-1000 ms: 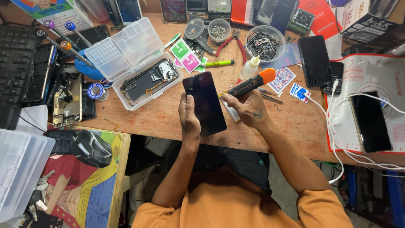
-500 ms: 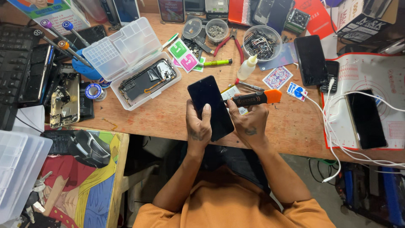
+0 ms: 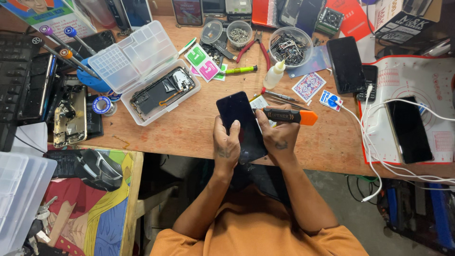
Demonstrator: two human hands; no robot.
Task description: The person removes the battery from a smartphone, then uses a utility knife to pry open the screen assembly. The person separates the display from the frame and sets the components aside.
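Since half a second ago I've pulled the black glass-fronted smartphone (image 3: 241, 127) in closer, over the wooden bench's (image 3: 189, 132) near edge. My left hand (image 3: 226, 144) wraps its lower left edge, thumb on the glass. My right hand (image 3: 279, 137) grips the black-and-orange-handled screwdriver (image 3: 289, 116), touching the phone's right edge. Long axis runs away from me, tilted left.
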